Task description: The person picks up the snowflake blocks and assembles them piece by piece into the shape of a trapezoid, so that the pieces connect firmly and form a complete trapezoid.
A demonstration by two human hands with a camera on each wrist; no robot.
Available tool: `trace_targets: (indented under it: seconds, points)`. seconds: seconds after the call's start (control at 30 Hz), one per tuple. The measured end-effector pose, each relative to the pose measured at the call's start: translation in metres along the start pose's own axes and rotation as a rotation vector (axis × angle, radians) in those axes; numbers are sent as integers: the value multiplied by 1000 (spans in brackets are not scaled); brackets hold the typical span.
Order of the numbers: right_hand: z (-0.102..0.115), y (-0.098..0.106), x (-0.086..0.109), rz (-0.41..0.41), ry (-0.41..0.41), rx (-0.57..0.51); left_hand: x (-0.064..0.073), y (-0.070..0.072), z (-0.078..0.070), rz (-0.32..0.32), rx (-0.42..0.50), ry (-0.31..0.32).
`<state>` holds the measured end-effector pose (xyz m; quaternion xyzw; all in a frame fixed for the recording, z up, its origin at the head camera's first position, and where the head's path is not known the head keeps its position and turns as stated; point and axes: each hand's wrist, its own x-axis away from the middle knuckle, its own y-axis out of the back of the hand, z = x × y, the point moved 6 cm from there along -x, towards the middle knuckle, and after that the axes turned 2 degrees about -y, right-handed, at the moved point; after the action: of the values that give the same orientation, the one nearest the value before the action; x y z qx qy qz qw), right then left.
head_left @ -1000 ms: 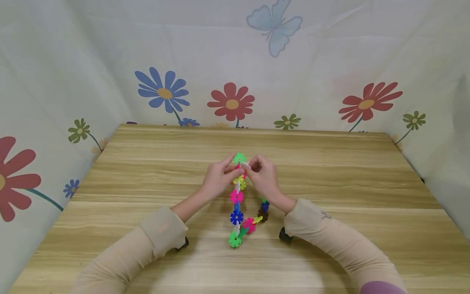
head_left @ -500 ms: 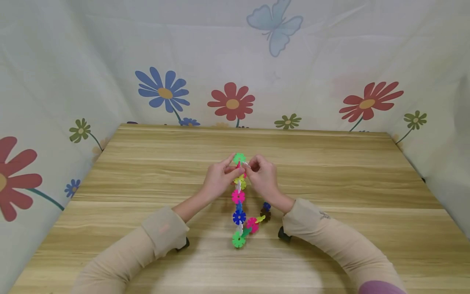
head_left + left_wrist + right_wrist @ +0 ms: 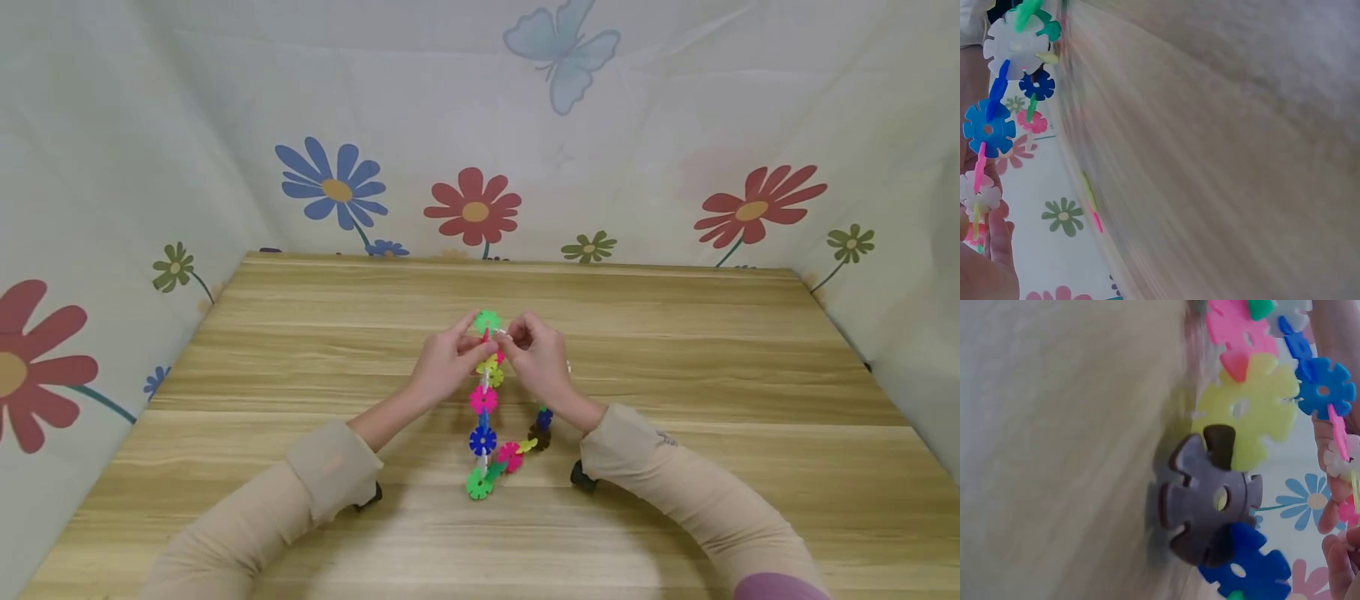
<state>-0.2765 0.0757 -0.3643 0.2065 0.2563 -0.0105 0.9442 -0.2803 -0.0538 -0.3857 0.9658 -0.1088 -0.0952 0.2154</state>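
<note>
A chain of interlocking notched plastic snowflake discs hangs between the hands in the head view, its lower part lying on the table. My left hand (image 3: 444, 364) pinches the chain near its top, just below a light green disc (image 3: 487, 322). Close beside it, the right hand (image 3: 542, 360) pinches a small white disc (image 3: 504, 334), mostly hidden by the fingers. Below hang a pink disc (image 3: 483, 400), a dark blue disc (image 3: 483, 440) and a green disc (image 3: 480, 483). From there the chain bends right, through a brown disc (image 3: 1210, 497), beneath the right wrist.
The wood-grain table (image 3: 300, 308) spreads around the hands. A pale cloth printed with flowers and a butterfly (image 3: 561, 58) stands behind and at both sides. Dark wrist camera parts (image 3: 583, 477) show under the cuffs.
Both hands stay almost in place, still pinching. The hanging chain has swung slightly right and then back left, and a white piece now shows right of the right hand.
</note>
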Motion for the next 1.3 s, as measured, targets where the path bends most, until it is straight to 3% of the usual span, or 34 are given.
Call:
trace_targets:
  seconds: [0.17,0.43,0.63,0.8,1.13,1.2,1.3]
  points:
    - [-2,-1,-3,91,-42,-25,-1,1,2,36,17,23]
    - [-3,1,-6,217,-122,-5,0,3,-2,82,-75,-4]
    - [-1,0,-6,276,-124,13,1,4,-4,92,-87,-7]
    - [0,0,-3,228,-41,54,1,5,-4,72,-74,28]
    - [3,5,3,64,149,110,2,10,-5,27,-48,28]
    - [2,7,3,53,152,112,2,13,-4,12,-45,44]
    - [-3,8,2,66,87,80,3,16,-3,8,-48,51]
